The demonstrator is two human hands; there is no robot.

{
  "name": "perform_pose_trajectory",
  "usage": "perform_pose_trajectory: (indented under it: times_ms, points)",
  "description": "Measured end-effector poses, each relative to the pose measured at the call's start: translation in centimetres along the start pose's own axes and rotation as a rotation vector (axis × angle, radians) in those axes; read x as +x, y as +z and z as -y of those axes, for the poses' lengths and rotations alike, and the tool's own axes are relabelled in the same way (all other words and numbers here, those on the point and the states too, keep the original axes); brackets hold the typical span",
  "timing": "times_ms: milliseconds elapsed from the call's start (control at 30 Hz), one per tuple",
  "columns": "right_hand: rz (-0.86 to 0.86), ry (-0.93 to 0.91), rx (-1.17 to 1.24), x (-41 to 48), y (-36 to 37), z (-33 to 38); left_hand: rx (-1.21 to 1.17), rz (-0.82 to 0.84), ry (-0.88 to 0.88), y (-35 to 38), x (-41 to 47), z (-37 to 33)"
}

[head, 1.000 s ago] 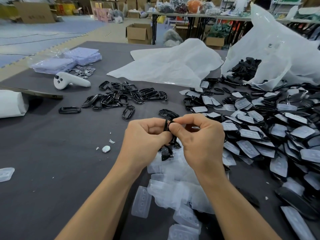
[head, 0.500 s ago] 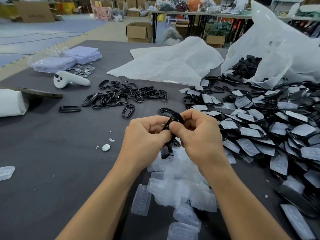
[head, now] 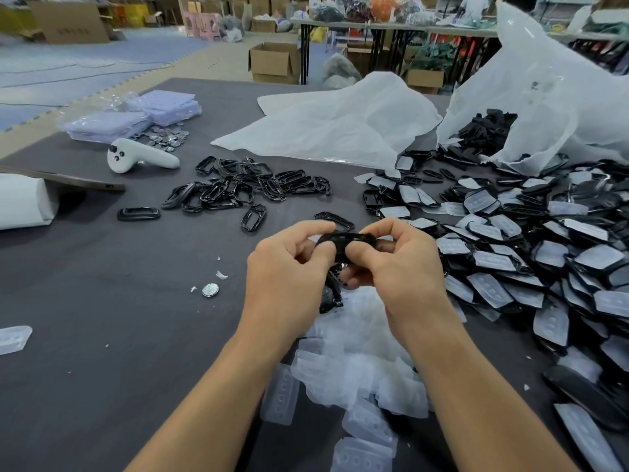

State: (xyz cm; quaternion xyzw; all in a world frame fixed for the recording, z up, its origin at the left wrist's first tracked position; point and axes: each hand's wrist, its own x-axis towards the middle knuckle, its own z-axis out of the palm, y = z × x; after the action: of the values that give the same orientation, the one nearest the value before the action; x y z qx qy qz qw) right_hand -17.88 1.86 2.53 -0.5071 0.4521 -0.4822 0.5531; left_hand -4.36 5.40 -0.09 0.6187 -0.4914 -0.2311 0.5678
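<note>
One glossy black rounded frame (head: 347, 237), pinched between left hand (head: 289, 281) and right hand (head: 400, 272); on table (head: 102, 335): one white controller (head: 139, 155), one silver disc (head: 210, 289).

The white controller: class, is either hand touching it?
No: the white controller lies apart on the table, while the left hand and right hand both pinch a black frame.

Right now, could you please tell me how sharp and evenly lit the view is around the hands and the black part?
Head view: the light is soft and even, with faint shadows on the table; the left hand, right hand and black frame look slightly soft, so fine detail is lost; wide-angle distortion stretches the forearms near the bottom edge; the white bag shows mild glare.
</note>
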Motion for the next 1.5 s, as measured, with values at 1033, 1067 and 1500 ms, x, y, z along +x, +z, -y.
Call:
perform_pose_trajectory:
  times_ms: [1033, 1067, 1500]
  points:
    - [0.344, -0.089, -1.042, -0.7, -1.9, 1.8, -0.464, -0.310, -0.407, -2.4, 2.8, 0.6]
    - [0.382, -0.068, -1.051, -0.9, -1.7, 1.8, -0.448, -0.300, -0.397, -2.3, 2.7, 0.7]
    - [0.353, -0.133, -1.052, -0.8, -1.5, 1.4, -0.492, -0.031, -0.403, -1.5, 1.9, 0.7]
